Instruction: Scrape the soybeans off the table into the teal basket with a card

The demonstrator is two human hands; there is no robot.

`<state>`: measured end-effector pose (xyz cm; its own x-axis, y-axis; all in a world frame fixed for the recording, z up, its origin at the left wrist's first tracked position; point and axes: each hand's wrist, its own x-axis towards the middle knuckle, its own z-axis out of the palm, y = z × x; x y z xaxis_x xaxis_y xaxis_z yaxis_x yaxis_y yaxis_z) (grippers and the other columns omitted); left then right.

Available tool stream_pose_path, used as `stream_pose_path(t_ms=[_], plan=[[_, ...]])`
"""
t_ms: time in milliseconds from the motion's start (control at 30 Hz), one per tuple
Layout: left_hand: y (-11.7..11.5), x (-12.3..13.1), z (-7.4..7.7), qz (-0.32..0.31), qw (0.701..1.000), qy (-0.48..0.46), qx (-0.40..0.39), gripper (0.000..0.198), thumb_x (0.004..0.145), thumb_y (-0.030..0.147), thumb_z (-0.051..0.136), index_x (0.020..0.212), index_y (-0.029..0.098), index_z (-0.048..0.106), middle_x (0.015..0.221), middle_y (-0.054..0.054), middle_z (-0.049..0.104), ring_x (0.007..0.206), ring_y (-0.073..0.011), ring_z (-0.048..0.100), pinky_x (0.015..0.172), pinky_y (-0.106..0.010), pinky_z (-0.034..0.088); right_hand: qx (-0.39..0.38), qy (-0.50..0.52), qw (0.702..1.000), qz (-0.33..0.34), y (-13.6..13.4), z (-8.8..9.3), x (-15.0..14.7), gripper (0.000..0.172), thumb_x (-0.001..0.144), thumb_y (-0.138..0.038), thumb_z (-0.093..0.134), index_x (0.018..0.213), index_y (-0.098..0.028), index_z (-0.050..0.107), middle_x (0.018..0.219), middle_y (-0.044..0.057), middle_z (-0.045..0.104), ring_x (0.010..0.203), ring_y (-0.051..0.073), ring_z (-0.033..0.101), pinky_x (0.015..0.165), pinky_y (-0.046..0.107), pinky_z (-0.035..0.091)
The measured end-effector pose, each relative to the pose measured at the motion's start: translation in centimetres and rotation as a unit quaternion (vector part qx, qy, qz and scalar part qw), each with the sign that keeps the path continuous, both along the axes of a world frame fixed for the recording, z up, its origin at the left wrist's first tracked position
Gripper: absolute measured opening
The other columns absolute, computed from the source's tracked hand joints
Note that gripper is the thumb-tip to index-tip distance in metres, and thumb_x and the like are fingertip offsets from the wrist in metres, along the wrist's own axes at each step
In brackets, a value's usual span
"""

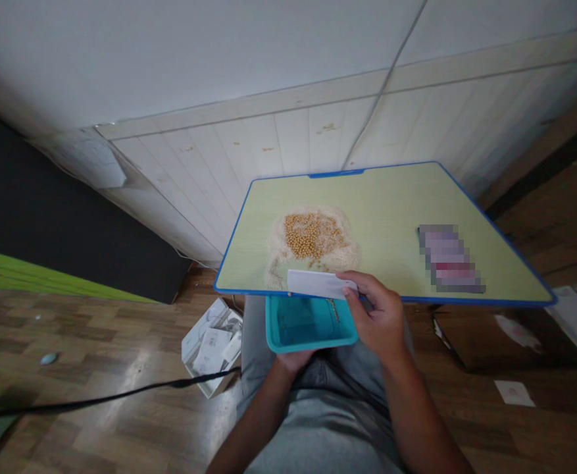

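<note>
My right hand (379, 313) pinches the right end of a flat white card (312, 283), which stands on its long edge at the table's near rim. Below that rim my left hand (295, 360) supports a turquoise plastic tub (312, 345) from underneath; most of its fingers are hidden. A few small bits cling to the tub's inner wall. Beyond the card, a heap of round yellow beans (302, 237), which look like soybeans, lies amid pale grains like rice (350, 253) on the light green tabletop (381, 217).
A blurred-out flat object (449, 258) lies on the table's right side. On the floor to the left stands an open white box (212, 349) of papers and small items. A black cable (170, 385) crosses from the left. A panelled wall (293, 135) rises behind the table.
</note>
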<state>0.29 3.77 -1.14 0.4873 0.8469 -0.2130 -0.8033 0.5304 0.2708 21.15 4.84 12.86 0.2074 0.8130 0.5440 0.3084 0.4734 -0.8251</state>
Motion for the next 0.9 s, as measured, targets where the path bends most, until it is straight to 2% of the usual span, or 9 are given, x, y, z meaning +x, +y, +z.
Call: stream_pose_path(t_ms=[100, 167, 233, 333, 433, 567, 633, 733, 900], plan=[[0.0, 0.0, 0.3, -0.007, 1.0, 0.003, -0.001, 0.083, 0.131, 0.067, 0.03, 0.163, 0.025, 0.093, 0.198, -0.004, 0.069, 0.205, -0.0334, 0.03, 0.168, -0.061, -0.001, -0.016, 0.009, 1.0, -0.017, -0.1, 0.0, 0.1, 0.019, 0.112, -0.038, 0.085, 0.119, -0.03, 0.101, 0.107, 0.007, 0.102, 0.085, 0.025, 0.096, 0.081, 0.033, 0.079], [-0.2, -0.2, -0.3, 0.006, 1.0, 0.012, -0.016, 0.083, 0.132, 0.068, 0.028, 0.16, 0.028, 0.095, 0.196, -0.002, 0.072, 0.204, -0.0313, 0.032, 0.168, -0.057, 0.001, -0.021, 0.034, 0.998, -0.049, -0.1, -0.1, 0.0, 0.02, 0.111, -0.041, 0.087, 0.12, -0.028, 0.099, 0.108, 0.008, 0.102, 0.088, 0.027, 0.097, 0.082, 0.034, 0.08], [-0.6, -0.7, -1.7, 0.019, 0.999, 0.025, -0.042, 0.09, 0.129, 0.076, 0.025, 0.163, 0.029, 0.094, 0.197, -0.002, 0.071, 0.204, -0.0341, 0.032, 0.168, -0.058, 0.005, -0.015, 0.074, 0.992, -0.1, 0.0, -0.1, -0.2, 0.023, 0.109, -0.042, 0.089, 0.124, -0.027, 0.098, 0.111, 0.01, 0.102, 0.09, 0.028, 0.098, 0.081, 0.034, 0.08], [-1.3, -1.7, -4.3, 0.017, 0.995, 0.044, -0.084, 0.091, 0.128, 0.078, 0.024, 0.153, 0.031, 0.098, 0.187, -0.005, 0.08, 0.202, -0.0395, 0.036, 0.165, -0.066, 0.017, 0.006, 0.113, 0.979, -0.169, 0.1, 0.0, -0.4, 0.028, 0.107, -0.038, 0.09, 0.131, -0.025, 0.096, 0.113, 0.01, 0.101, 0.091, 0.028, 0.099, 0.077, 0.033, 0.08], [-1.8, -2.1, -5.9, 0.016, 0.997, 0.044, -0.061, 0.085, 0.128, 0.072, 0.026, 0.155, 0.034, 0.097, 0.185, -0.005, 0.082, 0.202, -0.0372, 0.038, 0.165, -0.066, 0.018, 0.004, 0.103, 0.976, -0.194, -0.1, 0.1, -0.3, 0.032, 0.104, -0.034, 0.088, 0.134, -0.025, 0.096, 0.113, 0.01, 0.101, 0.092, 0.028, 0.1, 0.078, 0.032, 0.081], [-1.4, -1.2, -5.5, 0.011, 0.998, 0.038, -0.039, 0.084, 0.128, 0.071, 0.027, 0.158, 0.033, 0.096, 0.182, -0.004, 0.084, 0.2, -0.0349, 0.042, 0.166, -0.061, 0.016, -0.006, 0.078, 0.983, -0.168, -0.5, 0.1, -0.1, 0.032, 0.102, -0.03, 0.087, 0.132, -0.025, 0.097, 0.108, 0.008, 0.102, 0.088, 0.027, 0.1, 0.077, 0.031, 0.081], [-1.0, -0.4, -4.6, 0.023, 0.999, 0.032, -0.032, 0.081, 0.129, 0.072, 0.031, 0.165, 0.033, 0.092, 0.188, -0.004, 0.079, 0.199, -0.0322, 0.044, 0.166, -0.054, 0.017, -0.015, 0.062, 0.988, -0.144, -0.6, -0.1, 0.0, 0.033, 0.1, -0.028, 0.087, 0.132, -0.026, 0.098, 0.108, 0.007, 0.102, 0.088, 0.027, 0.1, 0.078, 0.03, 0.081], [-0.7, 0.3, -3.8, 0.025, 0.999, 0.025, -0.034, 0.08, 0.129, 0.073, 0.037, 0.173, 0.028, 0.087, 0.196, -0.005, 0.071, 0.198, -0.0338, 0.047, 0.165, -0.052, 0.019, -0.03, 0.04, 0.991, -0.127, -0.7, -0.3, 0.0, 0.036, 0.099, -0.027, 0.086, 0.133, -0.026, 0.099, 0.11, 0.005, 0.103, 0.088, 0.025, 0.1, 0.078, 0.029, 0.08], [-1.4, -0.9, -5.1, 0.04, 0.997, 0.04, -0.06, 0.078, 0.13, 0.067, 0.031, 0.157, 0.032, 0.096, 0.18, -0.004, 0.086, 0.198, -0.0337, 0.047, 0.165, -0.059, 0.022, -0.037, 0.06, 0.985, -0.16, -0.6, -0.4, 0.0, 0.037, 0.097, -0.027, 0.086, 0.132, -0.024, 0.099, 0.106, 0.006, 0.102, 0.086, 0.025, 0.099, 0.076, 0.028, 0.078]])
